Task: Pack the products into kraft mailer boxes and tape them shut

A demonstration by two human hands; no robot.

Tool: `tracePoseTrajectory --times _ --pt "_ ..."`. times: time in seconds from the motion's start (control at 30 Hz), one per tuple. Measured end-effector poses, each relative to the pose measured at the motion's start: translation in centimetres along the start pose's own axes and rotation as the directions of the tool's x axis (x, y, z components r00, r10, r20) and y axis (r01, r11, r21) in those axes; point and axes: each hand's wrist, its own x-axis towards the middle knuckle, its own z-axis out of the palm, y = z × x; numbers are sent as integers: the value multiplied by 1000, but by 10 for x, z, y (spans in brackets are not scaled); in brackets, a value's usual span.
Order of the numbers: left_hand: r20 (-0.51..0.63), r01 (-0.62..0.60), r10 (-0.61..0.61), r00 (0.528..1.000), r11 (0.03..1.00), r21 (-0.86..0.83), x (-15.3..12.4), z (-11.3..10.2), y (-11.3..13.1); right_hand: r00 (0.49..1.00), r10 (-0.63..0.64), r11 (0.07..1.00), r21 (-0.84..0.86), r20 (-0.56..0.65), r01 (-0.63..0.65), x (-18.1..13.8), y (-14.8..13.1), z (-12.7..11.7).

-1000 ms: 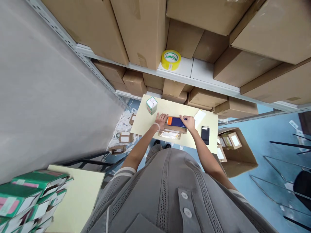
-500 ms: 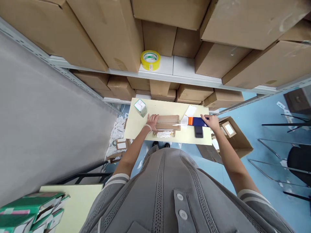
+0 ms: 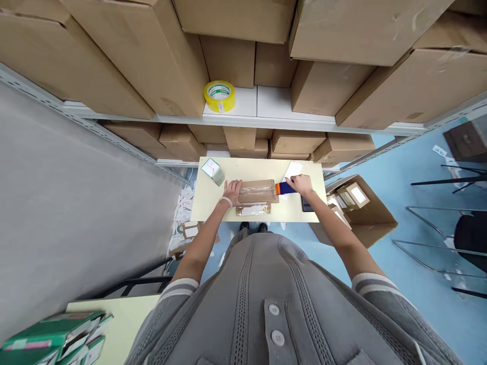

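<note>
Standing at the far left of the smooth, pale table (image 3: 247, 166) is 1 small white and green box (image 3: 213, 171), placed away from the work, apparently to leave room. The left hand (image 3: 232, 191) lies open across the left end of the long brown box (image 3: 256, 191) at the middle; this placement likely stops the cardboard from sliding. A glossy streak, apparently clear tape, runs along its upper face. On the near side lies 1 shiny clear packet (image 3: 253, 209), contents unclear. The right hand (image 3: 301, 184) grips a dark blue and orange tape dispenser (image 3: 286, 188) at the box's right end, likely for control of tension; contact is uncertain. Beyond it lies 1 flat white sheet (image 3: 293, 169). Nearer is 1 flat, dark phone (image 3: 306, 205). At right, 1 large open carton (image 3: 375, 223) holds smaller boxes (image 3: 353, 195).
</note>
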Motion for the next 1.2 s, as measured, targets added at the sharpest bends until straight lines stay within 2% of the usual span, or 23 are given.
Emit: tracePoseTrajectory --times 0.17,0.33,0.47,0.53,0.73,0.83,0.9,0.93,1.03,1.07,1.13,1.2 --pt "-16 1 -1 1000 1000 1 2 0 0 997 73 993 89 17 -74 17 -16 4" --pt "4 10 -10 1000 1000 29 3 -1 1 975 208 950 222 73 -219 28 -15 8" --pt "1 8 -8 1000 999 40 3 -2 2 889 415 821 341 192 -457 26 -8 14" --pt "2 13 -13 1000 999 39 2 -3 2 851 473 774 355 228 -525 19 -6 19" --pt "9 24 -24 1000 999 48 0 -4 4 778 581 680 383 238 -625 -18 -5 34" --pt "-7 27 -27 1000 999 39 0 -4 4 767 622 661 419 159 -623 -26 2 23" --pt "-16 21 -21 1000 999 27 0 -4 4 788 615 665 515 34 -541 -24 9 1" --pt "-18 18 -17 1000 1000 20 0 -3 4 807 588 675 581 -53 -454 -21 12 -14" --pt "-15 21 -21 1000 1000 6 1 -2 4 845 403 714 698 -352 -50 -8 10 -69" --pt "-15 26 -26 1000 1000 5 1 -1 4 835 329 727 683 -442 75 -2 6 -88" --pt "-21 35 -35 999 999 6 1 -1 4 780 197 761 594 -594 260 13 -8 -124" --pt "-27 36 -36 999 999 5 1 -1 5 713 105 809 477 -693 345 34 -25 -153"
